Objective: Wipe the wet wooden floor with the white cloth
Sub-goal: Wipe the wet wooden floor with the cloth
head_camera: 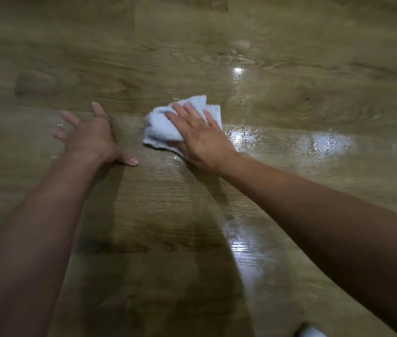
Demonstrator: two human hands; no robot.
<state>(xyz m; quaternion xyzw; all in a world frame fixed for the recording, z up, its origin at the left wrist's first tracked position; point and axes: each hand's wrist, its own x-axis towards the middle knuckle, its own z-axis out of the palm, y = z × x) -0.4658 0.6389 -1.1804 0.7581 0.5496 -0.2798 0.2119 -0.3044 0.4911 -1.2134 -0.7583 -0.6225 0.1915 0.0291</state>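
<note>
Cloth point(159, 127) lies on the floor point(144, 215), ahead of me, near centre. My right hand point(200, 139) lies flat on top of its right half. My left hand point(90, 139) is down at the floor just left of the cloth, apart from it. Water film point(326, 142) lies on the boards to the cloth's right.

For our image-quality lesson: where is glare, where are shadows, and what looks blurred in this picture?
Head view: glare patches shine on the wet wooden floor right of the white cloth; arm shadows darken the bottom centre; the left hand is motion-blurred, the right hand sharper; the frame's edges look soft.
</note>
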